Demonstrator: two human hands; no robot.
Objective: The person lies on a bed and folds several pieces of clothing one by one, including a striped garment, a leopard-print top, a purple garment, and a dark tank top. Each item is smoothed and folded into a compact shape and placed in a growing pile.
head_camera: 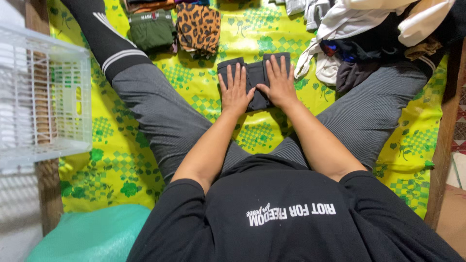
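Two hands, left hand (234, 91) and right hand (279, 83), flat on one dark folded garment (254, 77).

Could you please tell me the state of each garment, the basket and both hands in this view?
Dark garment: folded, flat under both hands.
Left hand: open, pressing it.
Right hand: open, pressing it.
Green garment: folded.
Leopard-print garment: folded.
Clothes pile: unfolded, heaped.
White basket: contents unclear.

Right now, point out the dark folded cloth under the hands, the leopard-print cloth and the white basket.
dark folded cloth (228, 66), head view, on its bare upper left corner.
leopard-print cloth (198, 26), head view, on the middle of its spotted top.
white basket (73, 97), head view, on its slatted side wall.
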